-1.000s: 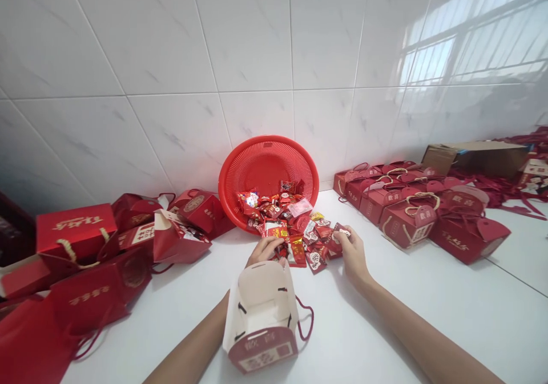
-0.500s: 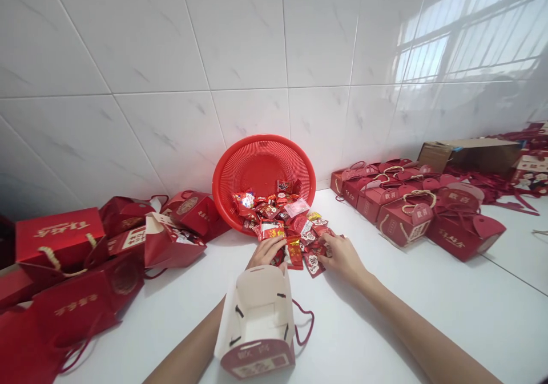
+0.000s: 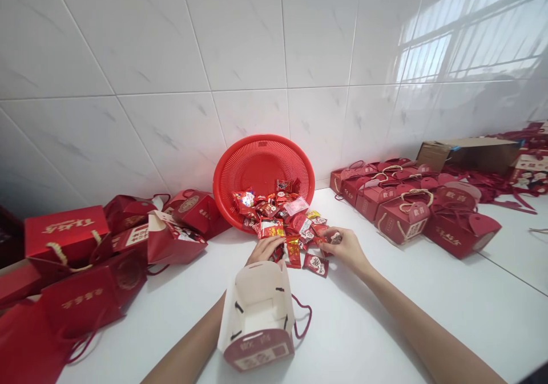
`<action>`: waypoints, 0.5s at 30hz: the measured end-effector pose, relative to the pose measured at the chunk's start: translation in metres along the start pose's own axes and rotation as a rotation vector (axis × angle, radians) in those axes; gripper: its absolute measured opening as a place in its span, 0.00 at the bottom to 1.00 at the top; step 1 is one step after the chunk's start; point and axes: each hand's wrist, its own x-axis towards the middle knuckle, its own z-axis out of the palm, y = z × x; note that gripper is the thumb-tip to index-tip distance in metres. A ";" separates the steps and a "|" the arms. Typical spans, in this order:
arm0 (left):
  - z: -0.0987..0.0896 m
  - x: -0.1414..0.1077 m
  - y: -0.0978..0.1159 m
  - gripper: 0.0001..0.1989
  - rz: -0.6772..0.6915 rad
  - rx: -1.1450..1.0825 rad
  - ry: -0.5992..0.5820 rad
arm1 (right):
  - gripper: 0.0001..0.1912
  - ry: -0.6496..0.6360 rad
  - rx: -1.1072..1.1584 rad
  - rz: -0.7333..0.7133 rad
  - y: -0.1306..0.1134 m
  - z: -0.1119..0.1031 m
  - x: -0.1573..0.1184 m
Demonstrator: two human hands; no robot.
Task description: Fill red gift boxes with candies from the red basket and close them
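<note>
My left hand point(image 3: 264, 250) reaches past an opened candy box point(image 3: 257, 341), its fingers stretched over red wrapped candies point(image 3: 293, 253) and its thumb apart from them. The box hides part of this hand. At the right side of the pile my right hand point(image 3: 347, 248) is closed, pinching a wrapped candy point(image 3: 336, 237) with a white print and a red one beside it. One dark red candy packet point(image 3: 315, 264) lies on the table just below those fingers. The box has a pale inside with black cord ends and a dark red cord handle.
A red plastic basket point(image 3: 263, 141) leans on the tiled wall, candies spilling from it. Red gift boxes point(image 3: 81, 292) are heaped at left. Closed red boxes point(image 3: 402, 218) stand in rows at right, near a cardboard box point(image 3: 466, 153) and dark red ribbons point(image 3: 483, 187).
My right hand has moved slightly up and right with candy between its fingers. The packet below it has shifted and turned on the table. My left hand stays nearly where it was.
</note>
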 end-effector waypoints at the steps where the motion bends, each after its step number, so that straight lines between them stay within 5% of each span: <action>1: -0.001 0.001 0.000 0.25 -0.003 -0.003 0.002 | 0.14 -0.009 0.076 0.034 -0.003 -0.001 -0.001; 6: -0.001 0.002 0.000 0.18 0.014 -0.051 0.004 | 0.22 -0.078 0.335 0.098 -0.018 0.012 -0.014; 11: 0.001 0.001 0.007 0.09 0.005 -0.179 -0.059 | 0.21 -0.187 0.354 0.103 -0.017 0.044 -0.034; 15: -0.001 0.000 0.013 0.13 -0.048 -0.255 -0.102 | 0.22 -0.152 0.428 0.141 -0.010 0.058 -0.041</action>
